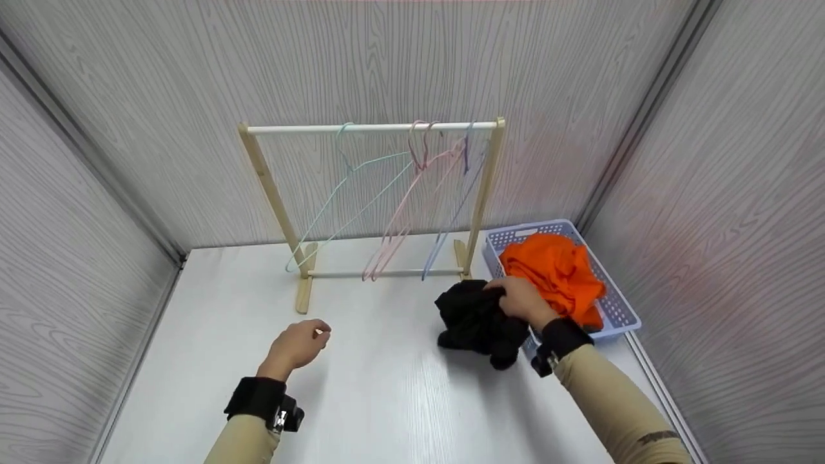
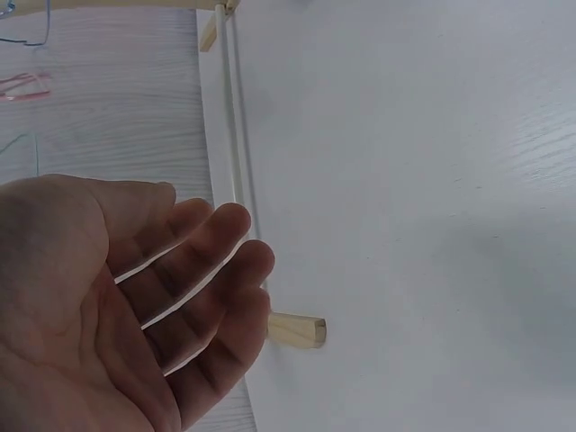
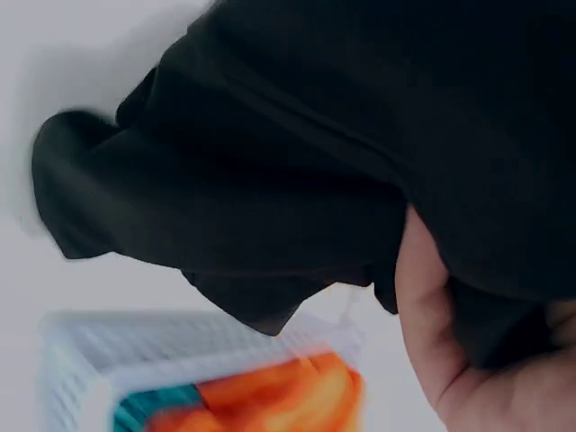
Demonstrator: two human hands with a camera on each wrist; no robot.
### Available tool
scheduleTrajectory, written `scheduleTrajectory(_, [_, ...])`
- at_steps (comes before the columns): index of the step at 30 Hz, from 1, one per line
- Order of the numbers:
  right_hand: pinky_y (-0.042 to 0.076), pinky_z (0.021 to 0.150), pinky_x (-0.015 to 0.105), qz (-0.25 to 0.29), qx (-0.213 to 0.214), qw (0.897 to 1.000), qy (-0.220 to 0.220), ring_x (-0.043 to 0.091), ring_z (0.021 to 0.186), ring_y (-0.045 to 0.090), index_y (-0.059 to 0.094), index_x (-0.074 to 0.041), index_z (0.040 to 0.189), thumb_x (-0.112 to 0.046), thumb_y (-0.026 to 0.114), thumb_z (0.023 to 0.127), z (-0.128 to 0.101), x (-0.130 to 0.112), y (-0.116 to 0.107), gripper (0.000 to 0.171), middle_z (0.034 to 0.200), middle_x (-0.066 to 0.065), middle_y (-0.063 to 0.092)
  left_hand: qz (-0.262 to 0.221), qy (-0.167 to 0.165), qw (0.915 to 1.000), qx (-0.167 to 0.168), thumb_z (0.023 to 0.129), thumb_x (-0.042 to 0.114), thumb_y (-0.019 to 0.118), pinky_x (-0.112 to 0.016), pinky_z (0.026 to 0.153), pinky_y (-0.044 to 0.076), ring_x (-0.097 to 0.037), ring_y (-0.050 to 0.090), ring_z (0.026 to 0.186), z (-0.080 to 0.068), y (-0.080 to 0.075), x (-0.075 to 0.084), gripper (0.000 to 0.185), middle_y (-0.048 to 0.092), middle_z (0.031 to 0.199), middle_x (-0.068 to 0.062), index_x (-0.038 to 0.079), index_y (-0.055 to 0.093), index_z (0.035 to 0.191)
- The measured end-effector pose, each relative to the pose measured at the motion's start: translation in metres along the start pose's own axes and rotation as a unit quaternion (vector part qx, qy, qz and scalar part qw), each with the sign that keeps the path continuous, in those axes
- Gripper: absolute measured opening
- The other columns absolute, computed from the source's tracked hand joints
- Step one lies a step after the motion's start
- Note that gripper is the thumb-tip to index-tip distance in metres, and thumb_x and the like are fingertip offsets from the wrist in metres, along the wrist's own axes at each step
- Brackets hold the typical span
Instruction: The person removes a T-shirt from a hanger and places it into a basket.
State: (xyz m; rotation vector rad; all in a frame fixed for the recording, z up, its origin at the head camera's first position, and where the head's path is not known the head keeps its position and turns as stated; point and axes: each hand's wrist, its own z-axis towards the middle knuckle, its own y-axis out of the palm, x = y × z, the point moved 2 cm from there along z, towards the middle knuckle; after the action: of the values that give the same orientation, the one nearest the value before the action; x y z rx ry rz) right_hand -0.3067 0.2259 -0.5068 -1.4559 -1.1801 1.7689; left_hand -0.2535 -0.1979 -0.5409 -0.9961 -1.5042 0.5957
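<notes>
A bunched piece of black clothing (image 1: 475,319) hangs from my right hand (image 1: 521,299), just left of the basket. In the right wrist view the thumb and fingers of the right hand (image 3: 432,315) grip folds of the black cloth (image 3: 270,180); its exact garment kind cannot be made out. My left hand (image 1: 298,345) hovers over the table's left side, near the rack's foot. The left wrist view shows that hand (image 2: 135,306) with loosely bent fingers and nothing in it.
A wooden rack with a white rail (image 1: 296,130) stands at the back. On it hang a mint hanger (image 1: 335,188), pink hangers (image 1: 403,206) and a blue hanger (image 1: 451,222). At right, a lavender basket (image 1: 622,316) holds orange clothing (image 1: 557,270) and something teal (image 3: 157,402). Walls enclose the table.
</notes>
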Motion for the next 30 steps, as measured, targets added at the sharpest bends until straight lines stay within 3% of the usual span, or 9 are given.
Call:
scheduleTrajectory(4, [0.048, 0.09, 0.052, 0.017, 0.038, 0.999, 0.03, 0.038, 0.102, 0.062, 0.073, -0.003, 0.107, 0.004, 0.048, 0.075, 0.008, 0.011, -0.05, 0.041, 0.112, 0.021, 0.069, -0.004, -0.008, 1.0, 0.0, 0.098, 0.02, 0.054, -0.039, 0.067, 0.052, -0.02, 0.066, 0.079, -0.005, -0.001, -0.005, 0.028, 0.072, 0.092, -0.006, 0.005, 0.065, 0.118])
scheduleTrajectory(8, [0.046, 0.091, 0.056, 0.0, 0.095, 0.992, 0.077, 0.042, 0.106, 0.059, 0.07, -0.003, 0.113, 0.002, 0.043, 0.076, 0.015, 0.02, -0.097, 0.046, 0.12, 0.023, 0.065, -0.01, -0.009, 0.9999, 0.005, 0.098, 0.02, 0.054, -0.039, 0.067, 0.051, -0.019, 0.066, 0.078, -0.011, -0.003, -0.009, 0.027, 0.072, 0.091, -0.006, 0.005, 0.065, 0.117])
scheduleTrajectory(12, [0.047, 0.09, 0.058, -0.019, 0.148, 0.981, 0.122, 0.045, 0.109, 0.058, 0.066, -0.003, 0.12, 0.002, 0.04, 0.08, 0.017, 0.033, -0.118, 0.048, 0.126, 0.027, 0.061, -0.016, -0.011, 0.9998, 0.007, 0.098, 0.019, 0.054, -0.039, 0.066, 0.051, -0.02, 0.066, 0.078, -0.017, -0.005, -0.01, 0.027, 0.072, 0.092, -0.007, 0.005, 0.065, 0.117])
scheduleTrajectory(16, [0.045, 0.094, 0.06, -0.019, 0.14, 0.978, 0.151, 0.049, 0.117, 0.052, 0.057, 0.002, 0.129, -0.004, 0.042, 0.084, 0.015, 0.059, -0.097, 0.049, 0.133, 0.032, 0.05, -0.019, -0.027, 0.9995, 0.004, 0.098, 0.02, 0.054, -0.038, 0.066, 0.051, -0.019, 0.066, 0.079, -0.024, -0.001, -0.014, 0.027, 0.072, 0.093, -0.007, 0.006, 0.065, 0.117])
scheduleTrajectory(20, [0.032, 0.107, 0.065, -0.006, 0.06, 0.983, 0.176, 0.057, 0.133, 0.03, 0.035, 0.008, 0.144, -0.025, 0.044, 0.095, 0.006, 0.082, -0.054, 0.06, 0.146, 0.04, 0.023, -0.021, -0.04, 0.999, 0.004, 0.097, 0.02, 0.054, -0.038, 0.067, 0.051, -0.019, 0.065, 0.08, -0.03, 0.004, -0.02, 0.027, 0.072, 0.092, -0.006, 0.006, 0.066, 0.116])
scheduleTrajectory(23, [0.025, 0.11, 0.068, -0.015, 0.018, 0.982, 0.185, 0.062, 0.136, 0.017, 0.022, 0.01, 0.149, -0.04, 0.039, 0.101, -0.005, 0.096, -0.033, 0.071, 0.15, 0.042, 0.009, -0.02, -0.041, 0.9989, 0.008, 0.097, 0.02, 0.054, -0.038, 0.067, 0.051, -0.02, 0.066, 0.08, -0.034, 0.007, -0.02, 0.027, 0.072, 0.091, -0.006, 0.005, 0.066, 0.116])
scheduleTrajectory(30, [0.026, 0.108, 0.069, -0.004, -0.05, 0.977, 0.209, 0.064, 0.133, 0.02, 0.01, 0.011, 0.15, -0.036, 0.039, 0.101, -0.037, 0.133, -0.011, 0.074, 0.151, 0.043, 0.001, -0.02, -0.044, 0.9988, 0.007, 0.097, 0.019, 0.054, -0.039, 0.067, 0.051, -0.02, 0.066, 0.079, -0.041, 0.017, -0.017, 0.025, 0.072, 0.09, -0.005, 0.006, 0.066, 0.115])
